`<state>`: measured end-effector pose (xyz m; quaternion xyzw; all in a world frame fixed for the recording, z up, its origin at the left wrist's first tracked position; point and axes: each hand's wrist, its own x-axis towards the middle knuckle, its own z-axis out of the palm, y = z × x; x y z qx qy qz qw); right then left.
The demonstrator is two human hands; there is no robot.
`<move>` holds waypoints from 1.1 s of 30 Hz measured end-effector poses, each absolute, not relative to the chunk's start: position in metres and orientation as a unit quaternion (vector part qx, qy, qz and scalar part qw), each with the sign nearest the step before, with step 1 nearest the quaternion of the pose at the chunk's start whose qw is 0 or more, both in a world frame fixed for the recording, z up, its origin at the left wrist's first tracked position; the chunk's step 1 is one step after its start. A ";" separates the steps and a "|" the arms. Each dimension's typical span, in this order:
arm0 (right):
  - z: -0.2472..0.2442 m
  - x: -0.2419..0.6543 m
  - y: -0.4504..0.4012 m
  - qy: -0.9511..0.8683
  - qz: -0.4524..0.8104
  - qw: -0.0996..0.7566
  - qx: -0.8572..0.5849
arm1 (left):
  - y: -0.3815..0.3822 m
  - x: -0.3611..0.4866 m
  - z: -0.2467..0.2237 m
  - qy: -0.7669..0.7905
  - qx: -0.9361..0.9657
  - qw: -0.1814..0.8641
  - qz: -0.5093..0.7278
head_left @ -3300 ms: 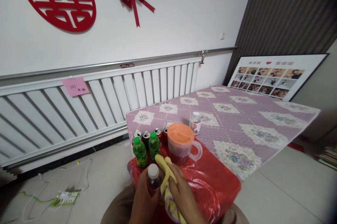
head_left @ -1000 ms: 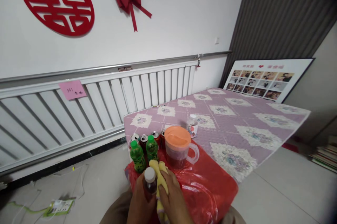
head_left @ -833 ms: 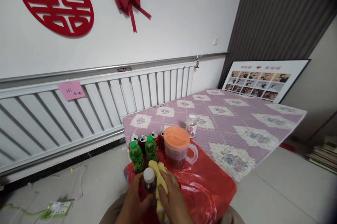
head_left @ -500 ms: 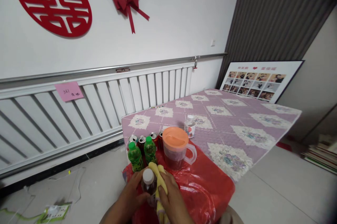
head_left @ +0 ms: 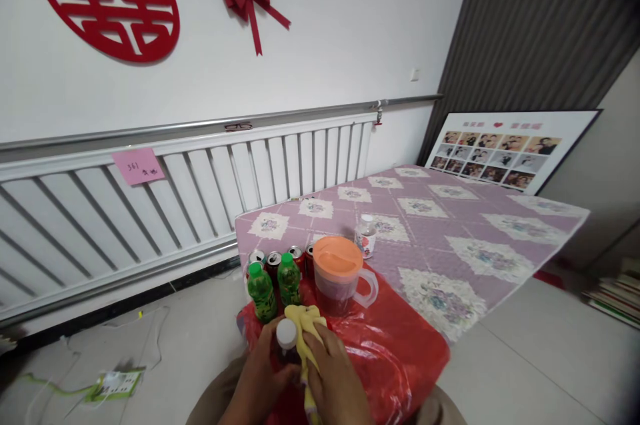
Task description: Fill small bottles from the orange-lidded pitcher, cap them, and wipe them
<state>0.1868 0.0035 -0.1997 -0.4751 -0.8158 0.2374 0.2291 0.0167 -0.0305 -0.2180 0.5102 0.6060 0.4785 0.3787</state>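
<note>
A dark bottle with a white cap [head_left: 287, 332] stands upright at the front of the red plastic sheet [head_left: 390, 352]. My left hand [head_left: 265, 372] is wrapped round its left side. My right hand [head_left: 333, 368] presses a yellow cloth [head_left: 306, 328] against the bottle's right side. Behind the hands are two green bottles, one at the left [head_left: 261, 293] and one beside it [head_left: 289, 280], with several opened cans [head_left: 274, 261] behind them. A clear pitcher with an orange lid [head_left: 338, 272] stands just beyond my right hand, its handle pointing right.
A small clear bottle [head_left: 365, 237] stands behind the pitcher on the purple patterned tablecloth [head_left: 425, 238]. A white radiator [head_left: 200, 198] runs along the wall. A framed photo board [head_left: 505, 152] leans at the back right. Cables and a green-edged packet [head_left: 117, 383] lie on the floor.
The view has shifted slightly, so the scene sits a little farther right. The yellow cloth is bunched wider beside the bottle cap, and my right hand's fingers have moved over it.
</note>
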 end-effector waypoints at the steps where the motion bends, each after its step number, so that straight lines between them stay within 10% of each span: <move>1: -0.201 0.188 0.002 -0.818 0.236 0.232 -0.471 | -0.031 0.019 -0.216 0.613 0.506 0.376 0.476; 18: -0.266 0.212 -0.029 -0.833 0.187 0.270 -0.444 | -0.033 0.030 -0.205 0.628 0.532 0.303 0.479; 33: -0.203 0.176 0.033 -0.760 0.331 0.361 -0.428 | -0.030 0.029 -0.208 0.644 0.524 0.300 0.470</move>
